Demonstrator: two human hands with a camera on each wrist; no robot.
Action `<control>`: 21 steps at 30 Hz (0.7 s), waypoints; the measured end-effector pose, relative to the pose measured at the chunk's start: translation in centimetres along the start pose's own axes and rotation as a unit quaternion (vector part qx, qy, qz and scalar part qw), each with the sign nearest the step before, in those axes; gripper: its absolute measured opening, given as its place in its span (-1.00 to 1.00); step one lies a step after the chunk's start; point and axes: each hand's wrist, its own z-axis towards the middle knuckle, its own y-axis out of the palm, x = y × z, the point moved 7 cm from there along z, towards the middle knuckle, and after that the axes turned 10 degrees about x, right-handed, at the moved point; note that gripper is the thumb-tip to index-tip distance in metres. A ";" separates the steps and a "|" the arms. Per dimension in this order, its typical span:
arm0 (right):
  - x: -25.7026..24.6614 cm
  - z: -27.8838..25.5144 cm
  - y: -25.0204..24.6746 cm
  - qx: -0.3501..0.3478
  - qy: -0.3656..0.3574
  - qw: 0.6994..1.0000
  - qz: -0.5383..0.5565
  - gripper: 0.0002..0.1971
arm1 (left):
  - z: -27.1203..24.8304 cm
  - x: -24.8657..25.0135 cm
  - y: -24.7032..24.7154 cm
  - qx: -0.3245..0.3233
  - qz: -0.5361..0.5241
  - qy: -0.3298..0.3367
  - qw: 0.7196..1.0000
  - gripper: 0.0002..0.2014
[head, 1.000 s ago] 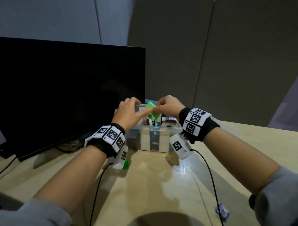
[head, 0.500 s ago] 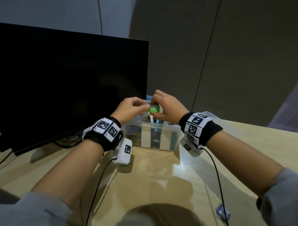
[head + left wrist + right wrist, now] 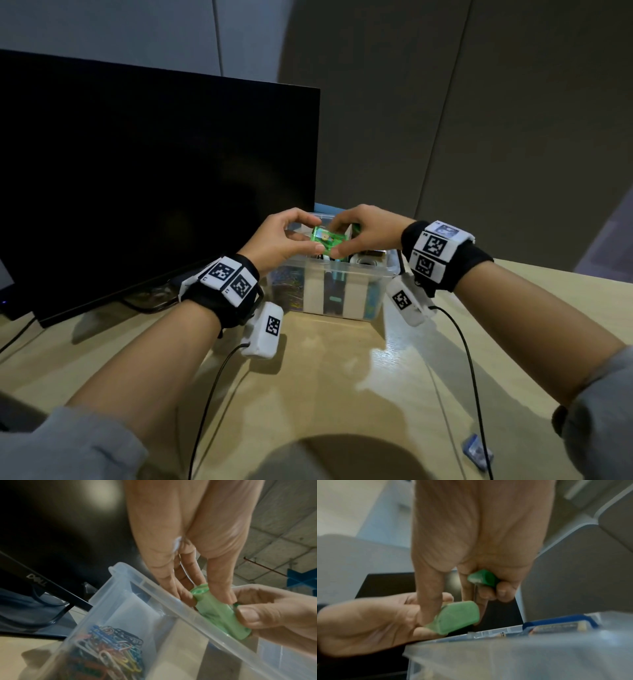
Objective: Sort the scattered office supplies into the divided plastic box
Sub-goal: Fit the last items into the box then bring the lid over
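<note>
The head view is showing both hands meeting above the box, which is sitting on the desk just beside the monitor. The left hand and the right hand are each pinching an end of a small green case, holding it just over the box's middle, clear of the rim. From here a label is showing on the case's top face; what is printed on it is too small to read.

The left wrist view is giving what the head view is hiding: the left thumb and fingers are curling round the near end of the case, the right thumb is pressing the far end, and a heap of coloured paper clips is lying in the box's end compartment below. The box's rim is crossing in front of the case.

The right wrist view is adding a second green piece, tucked under the curled outer fingers of the right hand, while its forefinger is pressing down on the case. Whether that piece belongs to the case is not clear.

Both forearms are reaching forward, wrists raised, palms turned inward. A small blue packet is lying on the desk, near the right sleeve.
</note>
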 end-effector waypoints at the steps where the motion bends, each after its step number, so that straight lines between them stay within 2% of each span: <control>1: -0.2 0.1 -0.1 0.016 -0.008 1.000 -0.023 -0.54 | 0.0 -0.1 -0.1 0.003 0.004 0.001 1.000 -0.58; 3: -0.4 0.4 -0.4 0.060 -0.013 0.997 -0.056 -0.52 | 0.2 -0.5 -0.4 0.021 0.040 0.008 0.999 -0.58; 5: -0.3 0.8 -0.3 0.075 0.003 0.991 -0.107 -0.52 | 0.5 -0.7 -1.1 0.060 0.149 0.038 0.986 -0.59; 7: 0.1 1.3 0.2 0.051 0.037 0.986 -0.153 -0.55 | 0.3 -0.9 -1.8 0.100 0.263 0.062 0.958 -0.64; 9: 0.2 1.8 0.6 0.021 0.065 0.984 -0.166 -0.58 | -0.3 -1.1 -2.9 0.133 0.329 0.064 0.933 -0.74; 12: -0.2 2.4 1.4 -0.018 0.082 0.982 -0.167 -0.63 | -1.4 -2.3 -5.3 0.192 0.336 0.014 0.922 -0.92; 15: -0.4 2.8 2.5 -0.044 0.085 0.979 -0.182 -0.71 | -2.2 -3.7 -7.2 0.217 0.302 -0.059 0.927 -0.91; 19: 0.1 2.9 3.4 -0.049 0.098 0.977 -0.184 -0.76 | -3.1 -3.7 -7.6 0.206 0.280 -0.069 0.935 -0.89; 21: 0.3 3.0 3.5 -0.046 0.100 0.975 -0.192 -0.78 | -3.4 -4.0 -7.2 0.156 0.296 -0.099 0.937 -0.79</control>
